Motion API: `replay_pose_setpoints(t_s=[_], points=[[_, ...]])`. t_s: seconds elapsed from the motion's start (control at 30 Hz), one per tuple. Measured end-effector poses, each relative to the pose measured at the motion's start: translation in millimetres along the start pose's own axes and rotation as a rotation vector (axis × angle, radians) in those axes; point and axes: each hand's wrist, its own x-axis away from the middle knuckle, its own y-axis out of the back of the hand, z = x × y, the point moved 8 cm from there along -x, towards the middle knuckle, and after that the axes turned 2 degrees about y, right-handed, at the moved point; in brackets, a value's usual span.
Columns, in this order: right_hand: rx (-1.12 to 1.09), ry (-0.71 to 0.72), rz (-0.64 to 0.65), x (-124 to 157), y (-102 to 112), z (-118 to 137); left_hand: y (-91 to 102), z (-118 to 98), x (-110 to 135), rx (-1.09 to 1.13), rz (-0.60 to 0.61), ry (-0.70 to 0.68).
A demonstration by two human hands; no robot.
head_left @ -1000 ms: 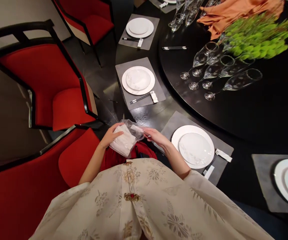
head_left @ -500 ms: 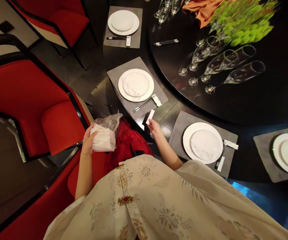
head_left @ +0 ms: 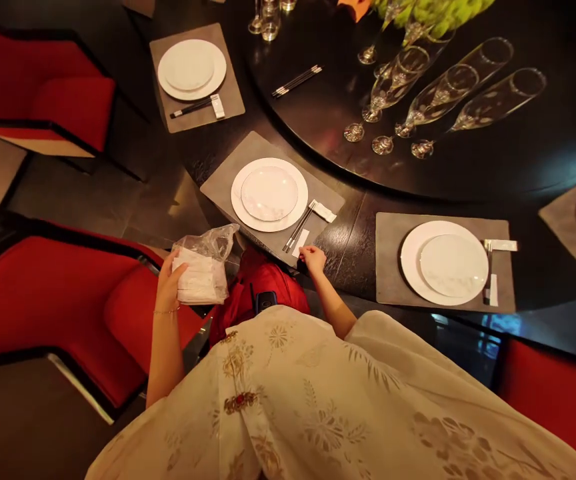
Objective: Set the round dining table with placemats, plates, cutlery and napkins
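Note:
My left hand (head_left: pixel 169 280) is closed round a clear plastic bag (head_left: pixel 223 241) filled with small white paper packets (head_left: pixel 195 277). Over the table edge, my right hand (head_left: pixel 313 259) pinches the lower end of one white packet (head_left: pixel 301 244). That packet lies on or just above the grey placemat (head_left: pixel 253 150), beside a pair of black chopsticks (head_left: pixel 299 228). The chopsticks' upper ends lean on a white rest (head_left: pixel 324 211). To their left, a small white plate (head_left: pixel 269 193) is stacked on a larger one (head_left: pixel 235 190).
Another setting (head_left: pixel 443 263) on the right has a white packet beside its chopsticks. A further setting (head_left: pixel 192 70) stands at the upper left. Several champagne flutes (head_left: pixel 498 100) and chopsticks (head_left: pixel 297 81) are on the dark turntable (head_left: pixel 468 173). Red chairs (head_left: pixel 68 293) stand at the left.
My right hand has brought the packet down from above the table edge to the placemat beside the chopsticks. My left hand still holds the bag. The view has shifted.

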Motion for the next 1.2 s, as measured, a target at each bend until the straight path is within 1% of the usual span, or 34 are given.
replay_pose_setpoints(t_s=[0.07, 0.1, 0.2, 0.27, 0.37, 0.43, 0.5, 0.63, 0.7, 0.8, 0.83, 0.9, 0.97, 1.03, 1.2], points=[[0.097, 0.001, -0.025, 4, 3, 5, 0.0, -14, -23, -0.017, 0.031, -0.018], [0.162, 0.012, -0.059, 8, 6, 10, -1.2, -19, -32, -0.020, 0.047, -0.021], [0.395, 0.114, -0.178, 25, 8, 38, -9.0, -28, -51, -0.023, 0.100, 0.000], [0.515, 0.148, -0.168, 35, -3, 53, -16.1, -32, -60, -0.030, 0.137, 0.022], [0.610, 0.091, -0.089, 42, -26, 61, -25.2, -37, -70, -0.055, 0.187, 0.048], [0.599, 0.058, -0.104, 42, -36, 64, -27.9, -44, -78, -0.077, 0.219, 0.049], [0.534, 0.045, -0.149, 41, -43, 66, -25.9, -52, -89, -0.095, 0.242, 0.048], [0.399, 0.004, -0.225, 42, -47, 67, -12.9, -65, -113, -0.156, 0.299, 0.047], [0.409, -0.014, -0.304, 45, -39, 68, -4.4, -72, -124, -0.184, 0.316, 0.019], [0.473, -0.049, -0.458, 50, -20, 66, 7.2, -77, -138, -0.191, 0.309, -0.007], [0.483, -0.065, -0.475, 49, -15, 63, 9.9, -77, -141, -0.188, 0.304, 0.000], [0.483, -0.099, -0.432, 45, -12, 56, 13.0, -76, -144, -0.175, 0.299, 0.026], [0.457, -0.127, -0.370, 40, -14, 49, 13.6, -74, -147, -0.153, 0.299, 0.053], [0.419, -0.154, -0.342, 38, -15, 43, 12.5, -74, -149, -0.131, 0.306, 0.070], [0.300, -0.220, -0.278, 36, -22, 31, 8.0, -80, -157, -0.145, 0.329, 0.037]])
